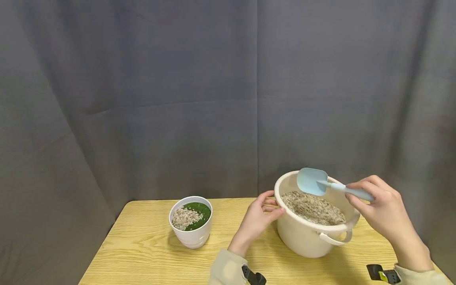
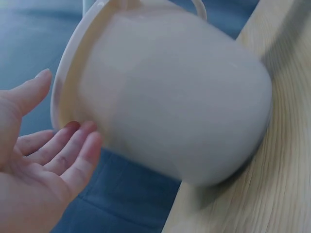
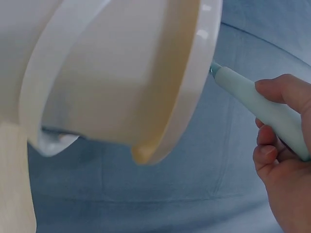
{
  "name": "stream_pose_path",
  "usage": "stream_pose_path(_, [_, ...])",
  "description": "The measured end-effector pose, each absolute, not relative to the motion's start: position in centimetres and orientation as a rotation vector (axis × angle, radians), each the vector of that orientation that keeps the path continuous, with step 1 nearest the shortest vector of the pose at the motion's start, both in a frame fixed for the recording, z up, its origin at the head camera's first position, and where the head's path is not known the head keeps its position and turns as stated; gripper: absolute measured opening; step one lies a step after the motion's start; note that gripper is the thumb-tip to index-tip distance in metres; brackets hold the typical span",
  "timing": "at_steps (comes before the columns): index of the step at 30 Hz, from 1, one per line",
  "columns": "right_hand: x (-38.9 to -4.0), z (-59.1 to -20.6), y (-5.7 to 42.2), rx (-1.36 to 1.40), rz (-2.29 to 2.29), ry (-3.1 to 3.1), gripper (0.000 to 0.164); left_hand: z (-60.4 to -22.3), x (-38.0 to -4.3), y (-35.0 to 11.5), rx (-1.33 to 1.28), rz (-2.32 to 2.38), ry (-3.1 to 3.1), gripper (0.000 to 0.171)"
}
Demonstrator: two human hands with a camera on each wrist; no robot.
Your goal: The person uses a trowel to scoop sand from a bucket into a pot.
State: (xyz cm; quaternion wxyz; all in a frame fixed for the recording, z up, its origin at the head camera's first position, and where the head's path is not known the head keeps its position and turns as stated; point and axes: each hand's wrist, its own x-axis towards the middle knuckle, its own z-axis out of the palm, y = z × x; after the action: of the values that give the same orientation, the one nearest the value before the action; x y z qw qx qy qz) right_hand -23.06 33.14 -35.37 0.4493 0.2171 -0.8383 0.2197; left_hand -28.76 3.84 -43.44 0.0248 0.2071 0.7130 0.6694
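A cream bucket (image 1: 303,237) holds a grainy, greyish-brown mix (image 1: 313,208). At the bucket's left side is my left hand (image 1: 258,215), its fingers loosely extended by the rim. The left wrist view shows the fingertips (image 2: 90,141) right at the outer wall and the thumb apart from it. My right hand (image 1: 384,202) grips the handle of a light blue scoop (image 1: 312,181), whose blade is raised over the bucket's far rim. In the right wrist view the thumb lies along the pale handle (image 3: 257,99), while the bucket's rim hides the blade.
A white pot (image 1: 194,237) stands on the wooden table (image 1: 142,241) to the left, with pale grains over part of a green surface inside. The bucket's handle (image 1: 336,239) hangs at its front. A grey curtain (image 1: 199,99) rises behind the table.
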Motion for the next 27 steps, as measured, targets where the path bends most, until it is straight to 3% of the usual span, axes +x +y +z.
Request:
stream_pose_path(7, [-24.1, -36.2, 34.5, 0.546, 0.505, -2.141, 0.031, -43.4, -28.9, 5.1, 0.562, 2.216, 2.118, 0.069])
stream_pose_path(14, [-25.1, -36.9, 36.1, 0.561, 0.440, -2.232, 0.030, -43.7, -28.9, 5.7, 0.583, 2.243, 2.027, 0.089])
stream_pose_path(27, [-26.7, -35.8, 38.0, 0.608, 0.307, -2.425, 0.024, -44.5, -28.8, 6.4, 0.617, 2.389, 1.770, 0.090])
